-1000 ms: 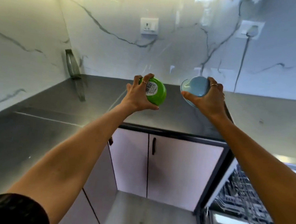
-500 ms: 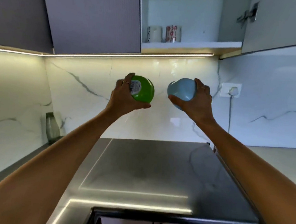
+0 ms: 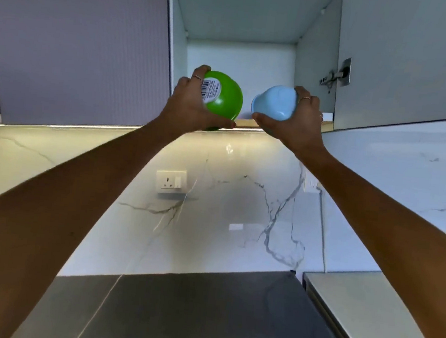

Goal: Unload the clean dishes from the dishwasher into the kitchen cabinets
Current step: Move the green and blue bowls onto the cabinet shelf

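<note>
With the green bowl (image 3: 223, 100) gripped in the left hand (image 3: 192, 106) and the blue bowl (image 3: 276, 103) in the right hand (image 3: 300, 121), both should be lifted clear of the open cabinet (image 3: 316, 68) shelf edge before release.

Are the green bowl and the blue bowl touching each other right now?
Apart. The head view shows white cabinet back wall between the green bowl and the blue bowl, each held in a separate hand.

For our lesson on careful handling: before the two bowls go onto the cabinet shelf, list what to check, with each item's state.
1. Cabinet door open: ok.
2. Left hand grips green bowl: ok.
3. Right hand grips blue bowl: ok.
4. Bowls apart, not touching: ok.
5. Bowls above shelf edge: not ok, still level with it.
6. Shelf free where bowls go: cannot tell, surface hidden from below.
</note>
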`<state>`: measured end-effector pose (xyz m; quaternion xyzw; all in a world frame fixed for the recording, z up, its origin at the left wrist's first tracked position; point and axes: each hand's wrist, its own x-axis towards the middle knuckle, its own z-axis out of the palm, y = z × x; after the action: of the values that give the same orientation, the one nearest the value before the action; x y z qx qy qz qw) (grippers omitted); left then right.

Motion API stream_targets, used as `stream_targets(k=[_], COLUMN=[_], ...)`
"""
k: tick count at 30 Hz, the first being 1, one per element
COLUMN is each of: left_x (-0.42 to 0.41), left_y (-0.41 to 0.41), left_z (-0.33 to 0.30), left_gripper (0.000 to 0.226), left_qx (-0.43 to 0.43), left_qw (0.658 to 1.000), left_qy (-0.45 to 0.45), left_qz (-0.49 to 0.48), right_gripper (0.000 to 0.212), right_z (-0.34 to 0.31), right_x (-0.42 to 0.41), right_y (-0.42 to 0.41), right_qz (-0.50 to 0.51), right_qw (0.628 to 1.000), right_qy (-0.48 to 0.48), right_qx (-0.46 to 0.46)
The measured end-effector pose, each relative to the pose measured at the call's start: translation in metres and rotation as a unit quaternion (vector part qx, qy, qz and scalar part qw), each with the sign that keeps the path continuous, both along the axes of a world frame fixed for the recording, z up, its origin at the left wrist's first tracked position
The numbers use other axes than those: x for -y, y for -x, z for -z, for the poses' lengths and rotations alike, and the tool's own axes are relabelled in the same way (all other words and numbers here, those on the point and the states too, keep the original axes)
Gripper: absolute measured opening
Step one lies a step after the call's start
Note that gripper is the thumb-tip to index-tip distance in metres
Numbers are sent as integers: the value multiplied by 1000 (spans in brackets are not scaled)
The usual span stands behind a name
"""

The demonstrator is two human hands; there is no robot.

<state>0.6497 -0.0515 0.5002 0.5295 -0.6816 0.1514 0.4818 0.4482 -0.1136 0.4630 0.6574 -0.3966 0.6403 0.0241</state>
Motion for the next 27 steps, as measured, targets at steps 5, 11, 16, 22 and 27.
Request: stream_targets(k=[5,11,16,22,27], left_x=[58,120,168,205,220], left_y=[16,33,41,46,58], left_z=[-50,-86,-97,-102,-108], left_gripper=[114,106,109,106,101], left_qx=[1,-20,8,65,119], left_qw=[1000,999,998,989,972], left_qy=[-24,-32,-55,-113,-186], left_qz=[-10,2,-27,-65,-80], right_gripper=[100,99,100,100,98], right_z=[-51,-98,-110,-112,-118], right_x=[59,121,172,213,228], right_y=[17,26,25,29,36], right_qz=[22,41,93,139,163], right_qw=[1000,998,984,965,945], right_qy=[0,-30,-105,-129,-160], right_qx=[-18,-35,-114,-183,-233])
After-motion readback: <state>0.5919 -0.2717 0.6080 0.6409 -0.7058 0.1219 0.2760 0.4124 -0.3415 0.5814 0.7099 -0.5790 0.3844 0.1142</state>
